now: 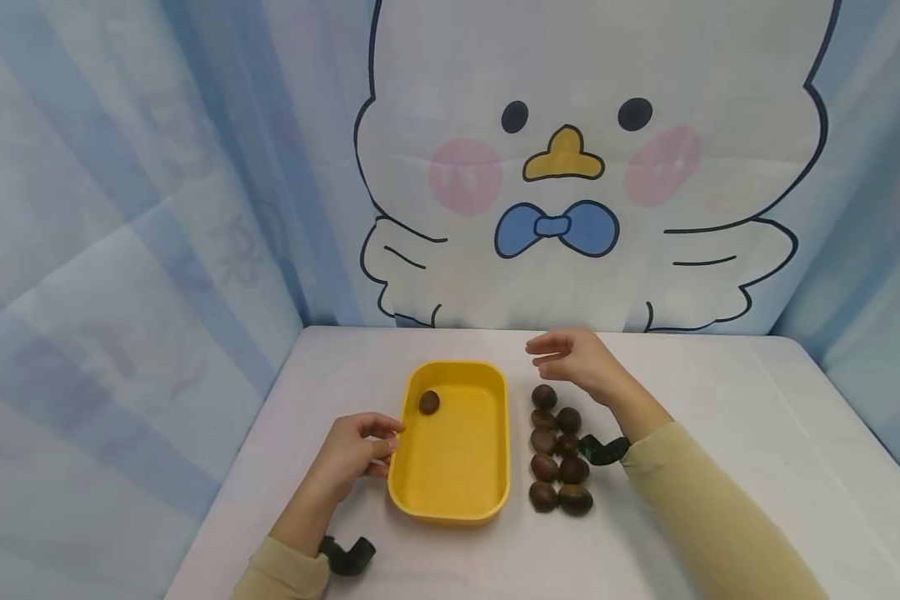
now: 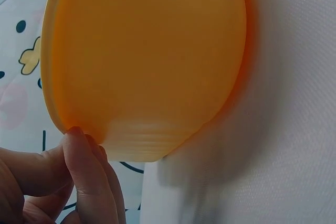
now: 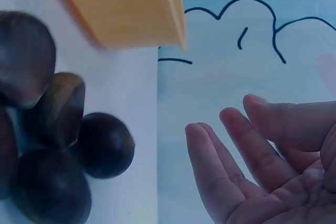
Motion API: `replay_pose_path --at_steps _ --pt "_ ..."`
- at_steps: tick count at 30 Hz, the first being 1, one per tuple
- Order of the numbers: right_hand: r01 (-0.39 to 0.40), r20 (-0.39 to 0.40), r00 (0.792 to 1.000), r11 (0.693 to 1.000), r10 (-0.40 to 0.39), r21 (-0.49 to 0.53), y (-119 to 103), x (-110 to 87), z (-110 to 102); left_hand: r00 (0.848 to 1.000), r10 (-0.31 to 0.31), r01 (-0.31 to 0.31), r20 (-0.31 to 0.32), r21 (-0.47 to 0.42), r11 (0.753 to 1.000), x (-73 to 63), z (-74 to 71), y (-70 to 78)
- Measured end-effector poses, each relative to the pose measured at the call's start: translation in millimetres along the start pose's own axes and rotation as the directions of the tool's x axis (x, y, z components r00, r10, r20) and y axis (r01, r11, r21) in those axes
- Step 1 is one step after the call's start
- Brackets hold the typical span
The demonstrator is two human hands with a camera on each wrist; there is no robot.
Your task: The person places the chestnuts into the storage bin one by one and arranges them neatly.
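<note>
A yellow plastic tray (image 1: pixel 453 467) with rounded corners holds one brown chestnut (image 1: pixel 429 402) near its far left corner. At the tray's left rim, my left hand (image 1: pixel 356 450) pinches the edge with its fingertips, seen close up in the left wrist view beside the tray's outer wall (image 2: pixel 152 66). To the right of the tray, several chestnuts (image 1: pixel 544 467) lie in two rows running away from me. My right hand (image 1: pixel 573 360) hovers just beyond the far end of these rows, fingers loosely extended and apart. Nothing is held in it in the right wrist view.
A white-covered table (image 1: pixel 750 433) bears everything. Behind it hangs a light blue curtain (image 1: pixel 570 275) with a cartoon bird, and more curtain (image 1: pixel 105 292) closes the left side. Dark straps (image 1: pixel 603 451) sit at both wrists, the right one close to the chestnuts.
</note>
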State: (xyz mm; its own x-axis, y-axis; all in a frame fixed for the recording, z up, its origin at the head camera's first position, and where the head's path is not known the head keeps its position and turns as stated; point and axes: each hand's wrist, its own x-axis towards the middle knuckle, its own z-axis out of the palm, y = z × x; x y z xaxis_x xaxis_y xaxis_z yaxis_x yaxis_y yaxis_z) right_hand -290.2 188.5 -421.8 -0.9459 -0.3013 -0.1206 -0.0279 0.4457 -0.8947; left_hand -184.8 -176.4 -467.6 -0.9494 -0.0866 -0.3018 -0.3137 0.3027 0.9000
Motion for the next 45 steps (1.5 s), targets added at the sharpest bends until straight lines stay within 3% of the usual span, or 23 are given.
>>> replay_pose_path --at_steps 16,29,45 --pt "-0.065 0.009 0.998 0.994 0.066 -0.093 35.4 -3.9 -9.4 1.0 0.015 -0.015 0.005 0.006 1.0 1.4 0.7 -0.1" --pt "-0.124 0.047 0.99 0.986 0.13 -0.112 53.6 1.3 2.6 1.0 0.001 -0.001 0.012 0.005 1.0 0.1 0.3 -2.5" --pt "-0.074 0.046 0.995 0.967 0.087 -0.243 58.6 9.4 7.8 1.0 0.011 -0.011 0.009 0.0 1.0 -0.8 0.3 -1.0"
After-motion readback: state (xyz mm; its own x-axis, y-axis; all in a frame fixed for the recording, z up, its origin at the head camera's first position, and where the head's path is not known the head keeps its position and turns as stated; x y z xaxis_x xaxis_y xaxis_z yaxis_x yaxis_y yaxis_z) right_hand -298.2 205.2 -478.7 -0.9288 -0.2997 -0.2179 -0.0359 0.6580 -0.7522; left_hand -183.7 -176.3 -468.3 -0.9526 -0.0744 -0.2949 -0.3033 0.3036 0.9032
